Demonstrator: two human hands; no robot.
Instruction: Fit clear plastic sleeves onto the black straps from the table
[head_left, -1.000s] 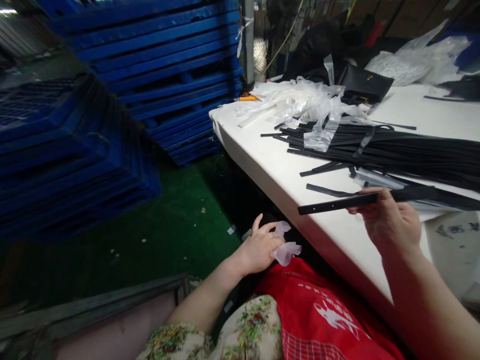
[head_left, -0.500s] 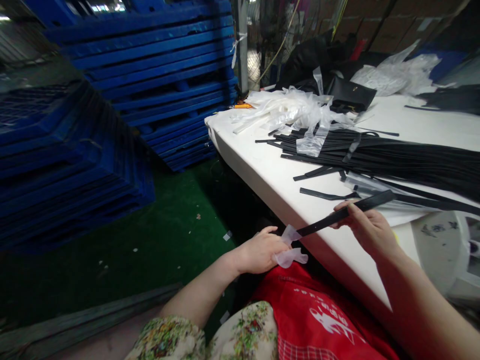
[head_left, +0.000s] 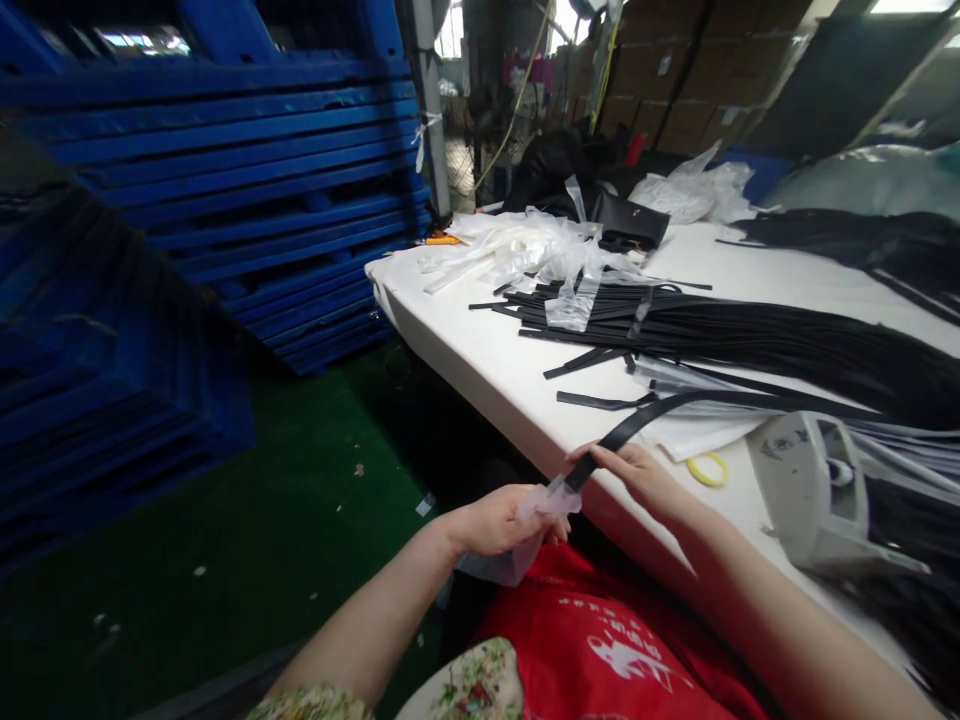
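— What do the two hands hold, from where you stand?

— The left hand [head_left: 496,522] is closed on a clear plastic sleeve [head_left: 553,497]. It grips the upper end, and the rest of the sleeve hangs down over the red apron [head_left: 615,650]. The right hand [head_left: 637,476] pinches a black strap [head_left: 626,432] between thumb and fingers, close to the strap's near end.

— And where is this strap exactly?

— Its near end touches the top of the sleeve, just in front of the table edge. I cannot tell if the tip is already inside the plastic. From the fingers the strap rises to the right and lies across the white table [head_left: 465,345].

— The hands, are they far from each other?

— No, they are just beside each other, low, between the table edge and the person's lap.

— What more lies on the table?

— Behind the hands there is a big pile of black straps [head_left: 757,335], all lying in the same direction. Further back is a heap of clear sleeves [head_left: 525,245], and one loose piece lies on top of the pile. A black pouch [head_left: 631,220] sits behind that heap. Near the right forearm I see a small yellow ring [head_left: 707,468], and just beside it a white plastic device [head_left: 817,495].

— And on the left side?

— Stacked blue pallets [head_left: 225,200] stand on a green floor [head_left: 300,500].
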